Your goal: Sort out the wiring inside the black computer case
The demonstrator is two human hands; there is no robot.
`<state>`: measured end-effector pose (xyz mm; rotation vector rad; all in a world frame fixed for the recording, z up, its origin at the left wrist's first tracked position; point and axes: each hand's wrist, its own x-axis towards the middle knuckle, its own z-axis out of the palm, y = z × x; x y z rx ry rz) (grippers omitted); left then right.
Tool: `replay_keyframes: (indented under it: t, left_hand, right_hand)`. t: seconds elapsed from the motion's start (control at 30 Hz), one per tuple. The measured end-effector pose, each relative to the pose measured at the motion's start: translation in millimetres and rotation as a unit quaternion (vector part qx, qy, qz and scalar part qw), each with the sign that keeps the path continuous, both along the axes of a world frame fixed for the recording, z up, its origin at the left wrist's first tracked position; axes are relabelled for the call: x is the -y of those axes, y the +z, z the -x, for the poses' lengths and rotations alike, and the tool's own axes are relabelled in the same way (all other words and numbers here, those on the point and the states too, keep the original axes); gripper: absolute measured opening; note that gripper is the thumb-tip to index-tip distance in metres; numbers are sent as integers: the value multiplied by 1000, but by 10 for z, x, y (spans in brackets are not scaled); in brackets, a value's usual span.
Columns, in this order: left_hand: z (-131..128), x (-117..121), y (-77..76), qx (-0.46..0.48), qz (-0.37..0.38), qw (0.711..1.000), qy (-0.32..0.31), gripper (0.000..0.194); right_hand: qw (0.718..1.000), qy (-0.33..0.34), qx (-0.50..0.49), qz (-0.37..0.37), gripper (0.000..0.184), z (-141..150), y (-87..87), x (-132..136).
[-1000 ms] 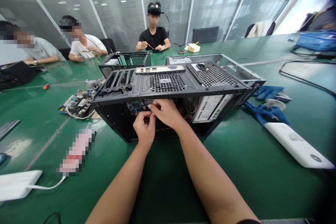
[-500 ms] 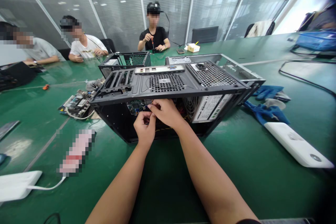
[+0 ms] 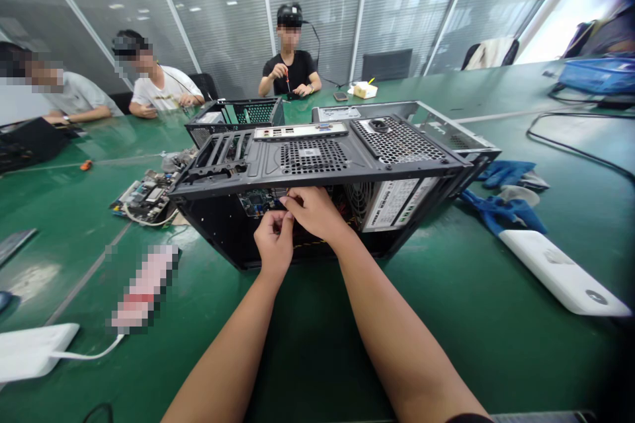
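Observation:
A black computer case (image 3: 238, 175) lies in front of me with its open side facing me and its rear panel on top. My left hand (image 3: 274, 241) is at the opening, thumb and fingers pinched together. Close against it, my right hand (image 3: 315, 211) reaches inside, its fingers also closed. What either hand pinches is too small and too hidden to make out. Just behind my fingers shows a motherboard (image 3: 255, 201). To the right of my hands sits the power supply (image 3: 399, 205) with its label and fan, and thin cables run below it in shadow.
Left of the case lie a loose circuit board (image 3: 149, 195) and a blurred-out phone (image 3: 146, 284) cabled to a white power bank (image 3: 34, 350). On the right are blue gloves (image 3: 510, 211) and another white power bank (image 3: 560, 271). Co-workers sit across the green table (image 3: 307, 357).
My hands stay at nearly the same spot in the case. Across the table, a co-worker's hand has raised a screwdriver from slanted to upright.

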<state>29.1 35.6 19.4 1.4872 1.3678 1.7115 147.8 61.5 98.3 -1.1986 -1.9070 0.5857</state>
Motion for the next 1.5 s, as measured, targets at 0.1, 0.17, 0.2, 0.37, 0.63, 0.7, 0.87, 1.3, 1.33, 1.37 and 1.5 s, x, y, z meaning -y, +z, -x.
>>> replay_keyframes:
  t: [0.1,0.17,0.2,0.37,0.63,0.7,0.87,1.3,1.33,1.37,1.5]
  left_hand:
    - [2,2,7,-14,5,1000,3,21]
    - [4,2,1,-21,6,1000,-2,21]
    - [5,1,-5,-22,7,1000,-6,22]
    - [13,-18,-54,-35,2,999,-16,23]
    - [9,5,-41,-44,-18,999,11,23]
    - [5,10,-37,-45,-28,998,16,18]
    - [5,5,-38,-42,-37,998,36,15]
    - [40,-8,-66,-54,-15,998,15,24]
    - [38,-7,-64,-53,-15,998,15,24]
    - [35,-7,-61,-54,-16,998,16,23]
    - [29,-5,-60,-55,-30,998,24,18]
  right_hand:
    - [1000,7,-4,5,31,0,15,9]
    - [1000,10,-5,9,31,1,22,15]
    - [1000,11,-4,10,31,1,24,16]
    - [1000,8,-5,-3,32,-1,13,12]
    - [1000,-2,-3,-20,33,8,-28,-19]
    - [1000,-2,-4,-23,31,14,-26,-17]
    - [1000,-1,-7,-24,29,24,-17,-2]
    - [1000,1,-13,-13,29,13,-41,-16]
    - [1000,0,-13,-13,28,13,-38,-15]
    - [1000,-1,-13,-13,29,14,-37,-15]
    - [1000,-3,-14,-21,30,16,-41,-21]
